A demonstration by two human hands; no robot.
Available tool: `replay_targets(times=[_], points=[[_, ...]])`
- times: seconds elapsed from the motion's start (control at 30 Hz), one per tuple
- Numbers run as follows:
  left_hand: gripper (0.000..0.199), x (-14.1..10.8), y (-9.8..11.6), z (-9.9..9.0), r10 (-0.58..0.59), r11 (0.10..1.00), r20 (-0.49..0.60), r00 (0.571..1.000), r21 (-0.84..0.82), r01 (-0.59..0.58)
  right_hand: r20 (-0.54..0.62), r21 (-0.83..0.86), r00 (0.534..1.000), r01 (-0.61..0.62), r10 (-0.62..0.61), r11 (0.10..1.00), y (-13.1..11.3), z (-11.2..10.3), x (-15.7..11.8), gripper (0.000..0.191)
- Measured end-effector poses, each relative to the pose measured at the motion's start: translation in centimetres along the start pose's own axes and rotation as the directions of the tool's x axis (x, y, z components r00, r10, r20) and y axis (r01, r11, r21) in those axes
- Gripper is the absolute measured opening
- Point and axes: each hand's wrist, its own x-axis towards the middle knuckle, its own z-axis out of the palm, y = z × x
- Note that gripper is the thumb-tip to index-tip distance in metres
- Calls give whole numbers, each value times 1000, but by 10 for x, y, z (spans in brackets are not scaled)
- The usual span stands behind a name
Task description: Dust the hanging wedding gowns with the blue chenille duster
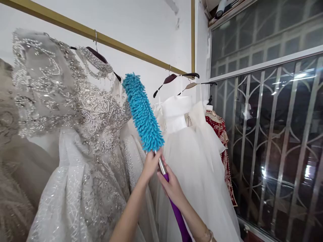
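Gowns (75, 134) on rail; left hand (150, 164), right hand (171, 186) raised, both clasping blue duster (143, 114) handle.

One head-worn view, close up, faces forward and slightly upward at hanging dresses (83, 134), with a barred window (272, 141) at frame right.

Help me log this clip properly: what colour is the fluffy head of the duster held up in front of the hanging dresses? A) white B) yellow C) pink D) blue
D: the duster head is bright blue chenille, raised against the beaded dress, with the left hand at its base and the right hand on the purple handle.
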Motion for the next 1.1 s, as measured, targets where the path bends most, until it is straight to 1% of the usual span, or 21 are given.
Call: replay_targets(times=[0.07, 0.13, 0.2, 0.23, 0.33, 0.4, 0.47, 0.5, 0.57, 0.67, 0.73, 0.8, 0.9, 0.93, 1.0, 1.07, 1.1], points=[[39, 25, 5, -3, 20, 1000, -5, 1000, -2, -20, 58, 17, 998, -34, 33, 999, -10, -1, 24, 63], [38, 45, -3, -8, 16, 1000, -27, 1000, -9, -16, 117, 32, 992, -59, 54, 998, -7, -1, 43, 61], [38, 57, -23, -12, -8, 1000, -52, 999, -22, 7, 135, 17, 988, -79, 76, 997, 10, -2, 55, 57], [39, 61, -36, -12, -27, 999, -56, 998, -30, 26, 123, -2, 988, -89, 89, 996, 21, -4, 58, 56], [43, 68, -75, -3, -94, 995, -11, 996, -47, 93, 85, -65, 988, -121, 127, 991, 54, -18, 60, 60], [42, 72, -91, 11, -111, 992, 39, 993, -58, 113, 48, -100, 988, -142, 147, 985, 67, -32, 57, 63], [38, 75, -95, 28, -88, 992, 82, 993, -78, 95, -8, -142, 989, -145, 145, 979, 70, -47, 53, 61], [36, 75, -92, 38, -70, 993, 104, 992, -91, 79, -45, -171, 990, -137, 131, 976, 69, -55, 50, 59], [33, 75, -82, 55, -18, 991, 183, 983, -125, 42, -122, -236, 989, -107, 79, 966, 62, -70, 44, 50], [31, 75, -67, 80, 46, 983, 341, 939, -181, 17, -242, -324, 970, -85, 4, 942, 53, -92, 36, 39], [30, 77, -66, 97, 56, 979, 419, 906, -201, 33, -301, -351, 954, -109, -1, 930, 54, -105, 31, 38], [30, 78, -77, 114, 37, 977, 459, 887, -203, 64, -336, -349, 941, -156, 31, 924, 62, -117, 25, 41], [31, 71, -112, 132, -1, 972, 481, 877, -205, 113, -344, -329, 932, -234, 114, 915, 88, -133, 11, 49], [31, 66, -125, 134, -13, 970, 477, 879, -208, 127, -326, -327, 935, -251, 141, 911, 98, -138, 4, 52], [33, 53, -149, 136, -43, 966, 441, 897, -210, 150, -288, -348, 942, -271, 173, 897, 117, -149, -10, 56], [35, 40, -162, 135, -69, 964, 387, 919, -213, 162, -265, -426, 952, -259, 154, 867, 127, -160, -23, 54], [35, 35, -163, 135, -69, 964, 370, 926, -214, 158, -256, -479, 958, -241, 128, 844, 128, -166, -27, 49]])
